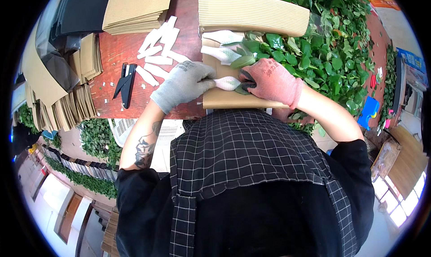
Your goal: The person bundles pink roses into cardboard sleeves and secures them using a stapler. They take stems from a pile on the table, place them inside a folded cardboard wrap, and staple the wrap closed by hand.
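Observation:
My left hand (187,83), in a grey knit glove, pinches the left end of a white foam net sleeve (227,83). The sleeve bulges around what looks like a flower bud at the end of a leafy stem. My right hand (269,81), in a red glove with dark fingertips, closes around the stem just right of the sleeve; the fingers hide most of it. Two more foam-netted buds (221,54) lie just beyond, their leafy stems (278,48) pointing right. All rest on a brown cardboard sheet (229,100) at the table's near edge.
A corrugated cardboard stack (253,12) lies behind the netted buds, another (134,10) at far left. White paper strips (158,48) and a black stapler (126,84) are left on the red table (112,48). Leafy stems (334,55) heap at right, near a blue tool (369,112).

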Demonstrator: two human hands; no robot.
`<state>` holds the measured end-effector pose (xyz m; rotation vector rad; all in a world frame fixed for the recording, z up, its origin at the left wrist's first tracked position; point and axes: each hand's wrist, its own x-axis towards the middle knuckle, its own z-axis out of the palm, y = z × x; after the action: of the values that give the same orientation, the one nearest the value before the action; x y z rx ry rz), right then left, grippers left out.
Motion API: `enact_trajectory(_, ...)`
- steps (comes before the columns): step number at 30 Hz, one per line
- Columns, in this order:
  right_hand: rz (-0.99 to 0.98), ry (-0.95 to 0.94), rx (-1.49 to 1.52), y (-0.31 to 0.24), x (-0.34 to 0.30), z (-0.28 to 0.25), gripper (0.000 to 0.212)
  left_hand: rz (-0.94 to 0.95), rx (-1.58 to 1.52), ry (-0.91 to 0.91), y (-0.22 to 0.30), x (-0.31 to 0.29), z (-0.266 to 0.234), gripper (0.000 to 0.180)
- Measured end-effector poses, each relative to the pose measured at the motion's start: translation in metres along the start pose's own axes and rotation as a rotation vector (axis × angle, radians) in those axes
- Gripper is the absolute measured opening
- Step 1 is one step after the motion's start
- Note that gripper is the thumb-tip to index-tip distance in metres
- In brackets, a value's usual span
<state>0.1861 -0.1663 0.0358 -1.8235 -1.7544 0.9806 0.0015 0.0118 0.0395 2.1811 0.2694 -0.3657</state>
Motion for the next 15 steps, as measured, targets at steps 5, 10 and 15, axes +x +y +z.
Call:
enact_trajectory(5, 0.034, 0.026, 0.117, 0.007, -0.003, 0.009, 0.022, -0.009, -0.042, 0.062, -0.013, -0.011, 0.004, 0.019)
enact_trajectory(10, 0.052, 0.034, 0.305, 0.006, -0.002, 0.008, 0.022, -0.165, 0.317, 0.250, -0.031, -0.039, -0.031, 0.018)
enact_trajectory(15, -0.014, -0.143, -0.271, -0.015, -0.001, -0.012, 0.023, 0.166, 0.271, 0.128, 0.065, -0.023, -0.004, 0.044)
